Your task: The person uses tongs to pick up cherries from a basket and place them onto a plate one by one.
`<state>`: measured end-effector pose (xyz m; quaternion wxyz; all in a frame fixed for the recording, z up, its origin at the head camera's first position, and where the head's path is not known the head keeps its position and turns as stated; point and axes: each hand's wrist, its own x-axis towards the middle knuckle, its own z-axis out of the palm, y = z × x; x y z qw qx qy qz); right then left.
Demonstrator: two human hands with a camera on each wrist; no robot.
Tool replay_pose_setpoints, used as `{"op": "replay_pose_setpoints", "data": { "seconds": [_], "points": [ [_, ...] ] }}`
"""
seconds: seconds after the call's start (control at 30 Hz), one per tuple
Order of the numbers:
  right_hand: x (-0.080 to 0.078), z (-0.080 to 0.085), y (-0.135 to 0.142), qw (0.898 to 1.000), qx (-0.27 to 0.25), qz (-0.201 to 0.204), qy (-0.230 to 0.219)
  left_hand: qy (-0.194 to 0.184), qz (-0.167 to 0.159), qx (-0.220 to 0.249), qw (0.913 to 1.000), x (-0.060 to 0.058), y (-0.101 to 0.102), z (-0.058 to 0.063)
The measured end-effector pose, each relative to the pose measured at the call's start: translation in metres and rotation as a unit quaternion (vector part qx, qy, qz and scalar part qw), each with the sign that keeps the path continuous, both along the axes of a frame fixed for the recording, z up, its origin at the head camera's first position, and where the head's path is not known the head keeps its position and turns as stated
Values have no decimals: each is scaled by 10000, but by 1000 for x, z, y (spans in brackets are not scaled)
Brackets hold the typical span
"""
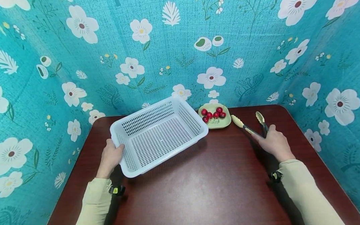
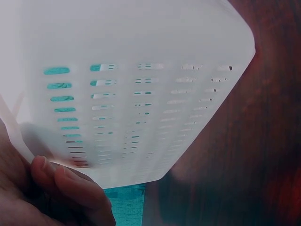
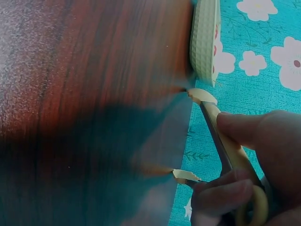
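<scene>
A pale, perforated plastic basket (image 1: 161, 136) is tilted above the left side of the table. My left hand (image 1: 110, 154) grips its left end, thumb over the rim; in the left wrist view curled fingers (image 2: 75, 188) hold the rim beside the slotted wall (image 2: 136, 103). Over at the right, my right hand (image 1: 276, 143) holds a pair of tongs (image 1: 247, 127) with cream tips, their arms spread apart and nothing between them. Thumb and fingers wrap the tongs' handles (image 3: 235, 155) in the right wrist view. A green dish (image 1: 219, 125) of several red cherries (image 1: 216, 114) sits left of the tongs.
The dark reddish wooden table (image 1: 198, 189) ends at a teal flowered cloth (image 1: 165, 52) that hangs behind it and on both sides. Close to the basket's right corner stands the dish, near the table's back edge.
</scene>
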<state>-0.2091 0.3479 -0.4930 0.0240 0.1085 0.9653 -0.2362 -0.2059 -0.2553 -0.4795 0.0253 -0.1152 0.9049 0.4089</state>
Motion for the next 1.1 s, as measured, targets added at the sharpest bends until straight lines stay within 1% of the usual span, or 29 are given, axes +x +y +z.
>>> {"op": "replay_pose_setpoints", "data": {
  "seconds": [0.2, 0.37, 0.5, 0.67, 0.83, 0.97, 1.1],
  "points": [
    [4, 1, -1, 9998, -27, 60, -166, 30, 21, -60, 10000, 1, 1, 2],
    [7, 1, 1, 9990, 249, 115, -359, 32, 7, -49, 10000, 3, 2, 4],
    [7, -2, 2, 9980, 449, 123, -419, 47, -12, -7, 10000, 3, 2, 4],
    [7, -5, 3, 9980, 396, 131, -471, 16, 17, 16, 10000, 2, 3, 5],
    [7, -9, 3, 9985, 372, 166, -364, -4, 17, 8, 10000, 2, 2, 4],
    [6, -11, 3, 9980, 552, 204, -219, 12, 8, -8, 10000, 2, 2, 3],
    [6, -12, 2, 9975, 652, 166, -239, 12, 23, -53, 10000, 2, 2, 3]
  ]
}}
